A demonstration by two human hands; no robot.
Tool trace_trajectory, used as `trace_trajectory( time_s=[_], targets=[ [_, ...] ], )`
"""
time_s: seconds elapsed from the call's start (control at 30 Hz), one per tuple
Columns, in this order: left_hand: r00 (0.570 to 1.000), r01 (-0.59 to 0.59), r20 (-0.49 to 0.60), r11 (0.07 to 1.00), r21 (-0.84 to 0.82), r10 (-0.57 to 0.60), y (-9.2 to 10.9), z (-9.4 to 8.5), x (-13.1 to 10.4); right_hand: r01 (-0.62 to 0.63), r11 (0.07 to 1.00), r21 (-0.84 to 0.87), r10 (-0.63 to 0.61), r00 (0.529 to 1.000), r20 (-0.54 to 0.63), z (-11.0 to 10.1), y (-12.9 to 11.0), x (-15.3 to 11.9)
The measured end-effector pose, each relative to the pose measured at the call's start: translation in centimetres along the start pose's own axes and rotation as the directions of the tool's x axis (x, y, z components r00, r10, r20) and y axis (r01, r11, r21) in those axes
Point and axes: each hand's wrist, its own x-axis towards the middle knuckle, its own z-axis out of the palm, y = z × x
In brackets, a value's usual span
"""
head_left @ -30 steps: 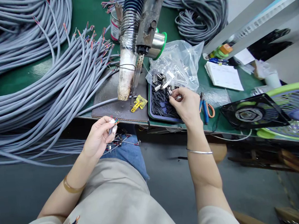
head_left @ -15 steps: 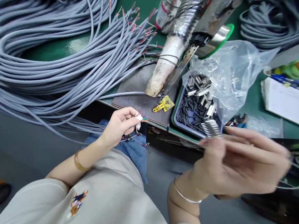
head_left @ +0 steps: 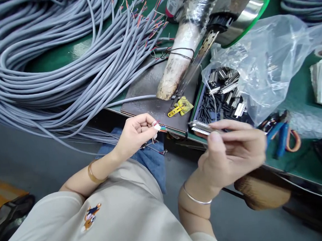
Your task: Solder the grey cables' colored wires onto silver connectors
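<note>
My left hand [head_left: 140, 134] is closed in a pinch on a cable end, whose thin coloured wires [head_left: 163, 128] stick out past the fingertips. Something white shows at the same fingertips. Between thumb and fingers my right hand [head_left: 232, 154] holds a silvery connector [head_left: 201, 127] with a row of metal pins. It hovers in front of the bin [head_left: 195, 105], which contains more metal connectors [head_left: 232, 88] and many small black pieces [head_left: 207, 108]. Left of it, a dark board [head_left: 140, 109] carries a yellow plastic piece [head_left: 177, 110].
Grey cables [head_left: 64, 79] with stripped ends cover the left of the green bench. A wrapped tube [head_left: 180, 60] slants down over the board, beside a green-rimmed solder spool [head_left: 244, 23]. Right of the bin lie a plastic bag [head_left: 267, 61] and blue-handled pliers [head_left: 281, 137].
My right hand has moved left with the connector, bringing it nearer the left hand. The left hand keeps its pinch on the cable end. The view has shifted slightly.
</note>
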Motion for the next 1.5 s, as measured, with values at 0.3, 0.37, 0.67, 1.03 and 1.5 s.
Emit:
trace_trajectory(
  time_s=[0.3,0.37,0.67,1.03,1.5],
  targets=[
    [0.993,0.087,0.078,0.992,0.086,-0.094,0.2,0.5,-0.2,-0.060,0.997,0.055,0.052,0.989,0.135,1.0,1.0,-1.7],
    [0.990,0.086,0.102,0.993,0.082,-0.094,0.2,0.6,-0.3,-0.066,0.993,0.095,0.048,0.982,0.181,1.1,1.1,-2.0],
    [1.000,0.010,-0.001,0.999,0.040,-0.010,-0.4,-0.2,0.3,0.058,0.997,-0.055,-0.057,0.998,0.032,1.0,2.6,-2.5],
    [1.000,-0.017,0.014,0.999,0.043,0.016,0.1,0.2,2.0,-0.021,0.996,-0.083,0.043,0.963,0.268,1.0,3.2,-2.2],
    [0.992,-0.120,-0.007,0.982,0.148,0.123,0.6,0.9,3.2,0.134,0.983,-0.127,-0.092,0.953,0.289,0.9,3.4,-0.9]
  ],
)
